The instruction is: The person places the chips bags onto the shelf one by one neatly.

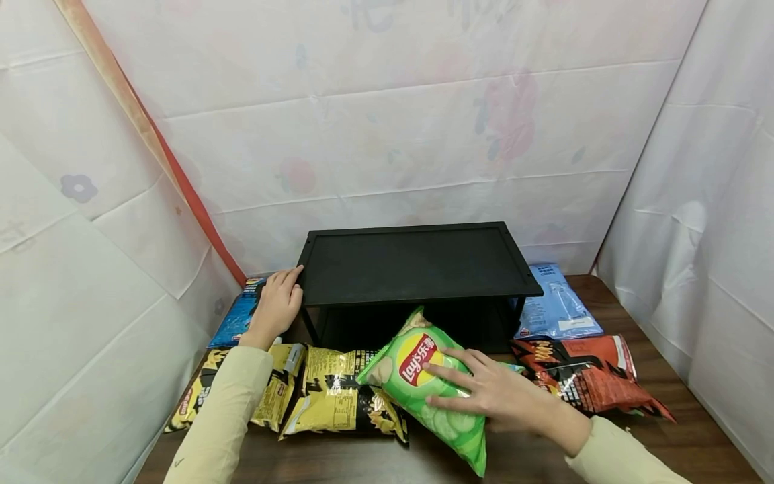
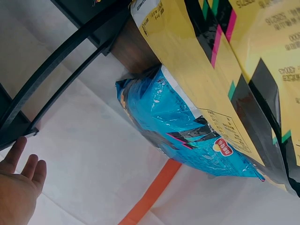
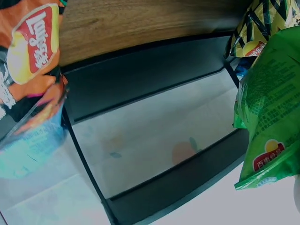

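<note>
Green chip bag (image 1: 411,390), glossy film, sits tilted just near of the black shelf (image 1: 411,265), before its opening. Right hand (image 1: 484,386) grips the bag's right side, fingers spread over the face, thumb hidden. Left hand (image 1: 277,302), fingers extended, touches the shelf's left edge. Bag judged light, soft, slippery, contents crushable; hold broadly, no squeezing. Near shelf edge may snag it; room shows beneath the top.

The plump green plastic crisp bag (image 1: 411,396) reads "Lay's 乐事" and, near one end, "百事食品"; the orange-and-black plastic bag (image 3: 35,61) also reads "Lay's 乐事". Fine print on the yellow-and-black plastic bag (image 2: 197,79) is illegible.
</note>
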`<state>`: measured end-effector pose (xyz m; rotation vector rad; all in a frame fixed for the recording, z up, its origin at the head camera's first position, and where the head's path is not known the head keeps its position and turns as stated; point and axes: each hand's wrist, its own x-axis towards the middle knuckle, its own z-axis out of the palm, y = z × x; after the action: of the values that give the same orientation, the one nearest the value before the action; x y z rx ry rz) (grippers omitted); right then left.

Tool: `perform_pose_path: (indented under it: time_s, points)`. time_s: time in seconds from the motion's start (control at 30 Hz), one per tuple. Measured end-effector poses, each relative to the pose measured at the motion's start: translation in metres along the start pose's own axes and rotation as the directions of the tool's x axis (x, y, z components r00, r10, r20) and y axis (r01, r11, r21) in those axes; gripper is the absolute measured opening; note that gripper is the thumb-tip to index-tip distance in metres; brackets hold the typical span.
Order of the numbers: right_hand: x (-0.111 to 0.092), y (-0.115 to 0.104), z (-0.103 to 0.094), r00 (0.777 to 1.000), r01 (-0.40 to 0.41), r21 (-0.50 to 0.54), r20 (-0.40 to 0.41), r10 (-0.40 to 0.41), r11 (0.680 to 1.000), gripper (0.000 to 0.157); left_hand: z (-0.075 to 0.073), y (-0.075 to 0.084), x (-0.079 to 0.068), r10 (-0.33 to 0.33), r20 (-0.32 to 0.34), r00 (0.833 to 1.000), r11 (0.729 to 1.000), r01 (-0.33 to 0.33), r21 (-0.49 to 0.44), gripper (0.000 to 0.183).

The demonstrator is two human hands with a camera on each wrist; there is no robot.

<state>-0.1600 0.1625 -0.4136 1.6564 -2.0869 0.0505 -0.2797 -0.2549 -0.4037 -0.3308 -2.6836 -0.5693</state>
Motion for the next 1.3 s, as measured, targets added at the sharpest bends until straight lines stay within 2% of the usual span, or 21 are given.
perform_pose_path:
  time_s: [0.27,0.4,0.47,0.67,1.07,1.3]
  points:
    - [0.007,-0.001,-0.005,0.994,0.105,-0.110,-0.004,-0.106,0.988,0.080,-0.001,0.000,0.000,-0.016,0.013,1.000,1.000,0.016,-0.001,0.048]
    - [0.009,0.000,-0.005,0.986,0.158,-0.196,-0.018,-0.165,0.968,0.050,-0.001,0.000,0.000,-0.020,0.015,1.000,1.000,0.020,-0.006,0.048]
    - [0.009,0.000,-0.005,0.982,0.178,-0.235,-0.017,-0.187,0.956,0.042,-0.001,-0.001,0.000,-0.019,0.014,1.000,1.000,0.019,-0.006,0.048]
    - [0.012,-0.001,-0.008,0.974,0.212,-0.299,-0.016,-0.227,0.930,0.058,-0.001,0.000,0.000,-0.019,0.014,1.000,1.000,0.020,-0.015,0.048]
    - [0.026,0.002,-0.034,0.957,0.230,-0.306,-0.103,-0.272,0.924,0.045,-0.001,0.001,0.000,-0.020,0.009,1.000,1.000,0.020,-0.015,0.048]
    - [0.024,0.015,-0.029,0.956,0.186,-0.301,-0.166,-0.244,0.935,0.045,0.000,0.000,0.000,-0.020,0.007,1.000,1.000,0.020,-0.015,0.047]
